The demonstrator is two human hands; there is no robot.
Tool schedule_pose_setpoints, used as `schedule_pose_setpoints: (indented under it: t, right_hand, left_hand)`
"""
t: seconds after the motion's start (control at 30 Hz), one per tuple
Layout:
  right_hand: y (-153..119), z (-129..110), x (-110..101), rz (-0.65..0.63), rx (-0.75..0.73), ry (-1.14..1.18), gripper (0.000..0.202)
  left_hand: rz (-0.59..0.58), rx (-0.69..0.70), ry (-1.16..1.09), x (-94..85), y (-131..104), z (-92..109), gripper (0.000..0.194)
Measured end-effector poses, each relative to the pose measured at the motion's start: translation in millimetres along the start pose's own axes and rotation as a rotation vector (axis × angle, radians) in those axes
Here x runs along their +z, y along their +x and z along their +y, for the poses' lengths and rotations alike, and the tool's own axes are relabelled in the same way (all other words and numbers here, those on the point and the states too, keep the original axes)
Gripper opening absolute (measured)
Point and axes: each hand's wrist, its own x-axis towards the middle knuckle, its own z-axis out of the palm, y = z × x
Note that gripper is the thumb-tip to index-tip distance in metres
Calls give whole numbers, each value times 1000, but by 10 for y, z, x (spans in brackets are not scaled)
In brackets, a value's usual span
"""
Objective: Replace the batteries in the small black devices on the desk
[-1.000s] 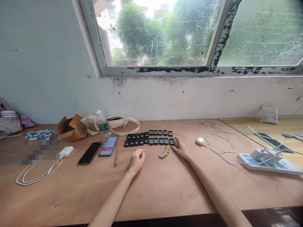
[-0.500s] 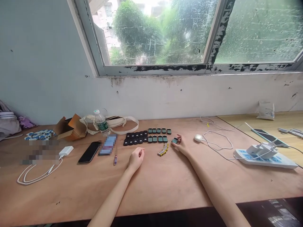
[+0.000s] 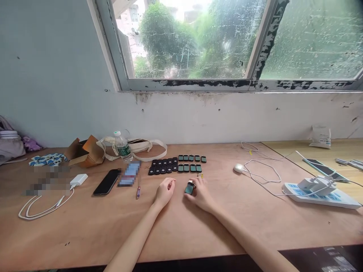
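My right hand grips a small dark module with a greenish screen between thumb and fingers, low over the table. It mostly covers the small yellow-and-silver cylinders. My left hand rests on the table with its fingers curled; whether anything is inside cannot be made out. Beyond the hands, two rows of similar screen modules lie beside two rows of black oval pieces.
To the left are a pen, a black phone, a water bottle, an open cardboard box and a white charger. On the right lie a white cable puck and a power strip.
My right hand has moved left and nearer to me with the screen module, now over the cylinders. My left hand has hardly moved. The view has shifted slightly.
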Motion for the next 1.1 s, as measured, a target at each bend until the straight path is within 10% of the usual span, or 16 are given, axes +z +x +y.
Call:
schedule_pose_setpoints:
  t: [0.17, 0.47, 0.73, 1.1]
  right_hand:
    - [-16, -418, 243, -85, -99, -99, 62]
    - [20, 19, 32, -16, -79, -291, 16]
    - [40, 124, 164, 2, -59, -235, 11]
    - [54, 147, 175, 120, -56, -27, 17]
  left_hand:
    - [-4, -66, -68, -6, 0, 8, 27]
    - [-223, -23, 135, -95, -97, 185, 54]
    - [-286, 2, 148, -201, -86, 324, 13]
    - [-251, 11, 131, -185, -54, 247, 15]
